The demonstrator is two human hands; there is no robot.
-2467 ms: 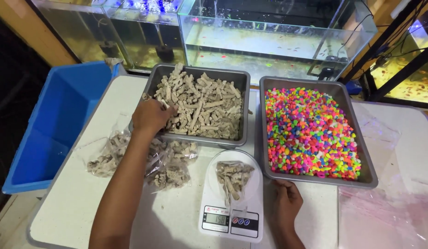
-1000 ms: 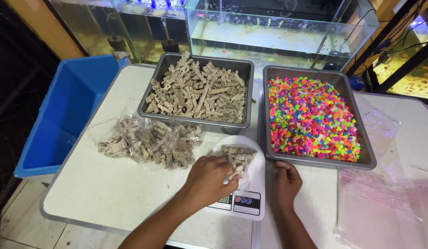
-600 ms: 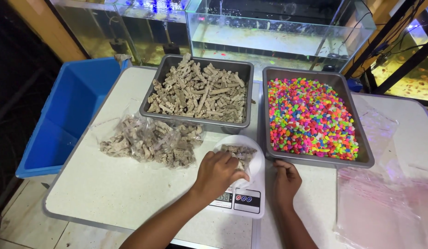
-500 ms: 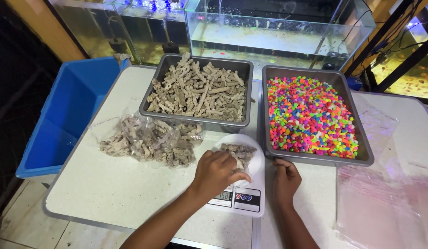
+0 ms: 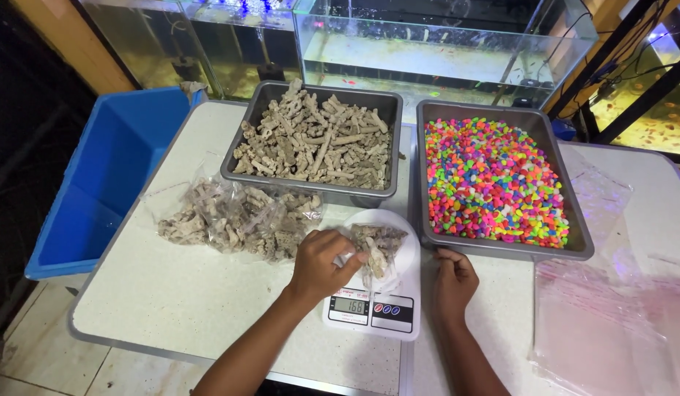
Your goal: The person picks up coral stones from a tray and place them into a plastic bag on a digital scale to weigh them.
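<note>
The fingers [image 5: 352, 258] of the left hand [image 5: 321, 260] are pinched together on the near-left edge of a small clear bag of beige coral pieces [image 5: 376, 246], just below the centre of the frame. The bag lies flat on the round white platform of a kitchen scale [image 5: 373, 290]; its long axis runs from the pinched lower-left corner toward the upper right, its far end pointing at the tray of coloured pebbles. The scale's lit display sits below the bag, nearer the person.

The right hand [image 5: 453, 279] rests to the right of the scale with its fingers curled loosely together, the tips touching the front rim of the grey metal tray of bright multicoloured pebbles [image 5: 494, 180]; it grasps nothing that can be made out.

Left of the left hand, a heap of filled clear bags of coral pieces [image 5: 237, 220] lies on the speckled white table [image 5: 178, 301], close to the hand but apart from it. Behind that heap, in the upper middle of the frame, a second grey metal tray [image 5: 314, 139] is piled with loose beige coral sticks lying in mixed directions. A stack of empty clear plastic bags [image 5: 611, 315] covers the lower right of the table. A blue plastic bin [image 5: 109, 169] stands off the table's left edge, and glass aquarium tanks [image 5: 428, 37] line the top of the frame.
</note>
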